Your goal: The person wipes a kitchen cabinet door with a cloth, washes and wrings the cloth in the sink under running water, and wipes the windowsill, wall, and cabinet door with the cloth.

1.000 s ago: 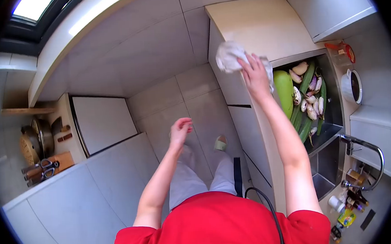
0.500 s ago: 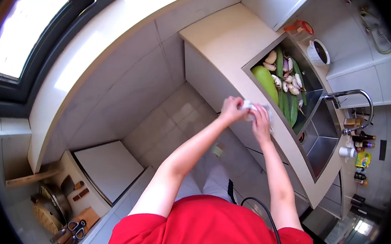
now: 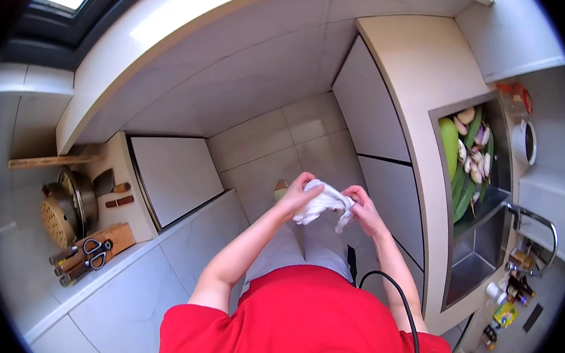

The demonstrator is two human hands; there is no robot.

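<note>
A crumpled white cloth (image 3: 323,207) hangs between my two hands, in front of my body and above the floor. My left hand (image 3: 298,193) is closed on its upper left part, thumb lying over the top. At the cloth's right end, my right hand (image 3: 365,211) pinches it between thumb and fingers. The cloth sags loosely between them in folds. Both hands are apart from the counter and the sink.
On the right, a counter (image 3: 412,71) holds a metal sink (image 3: 438,167) with green vegetables and garlic bulbs (image 3: 475,158), beside a faucet (image 3: 541,225). At left stand pots (image 3: 80,195), a cleaver (image 3: 104,182) and a knife block with scissors (image 3: 96,254). A black cable (image 3: 399,292) crosses my right side.
My view and body have turned right to left, away from the sink. My hands have moved from the counter's edge to over the floor, and the cloth hangs more spread out.
</note>
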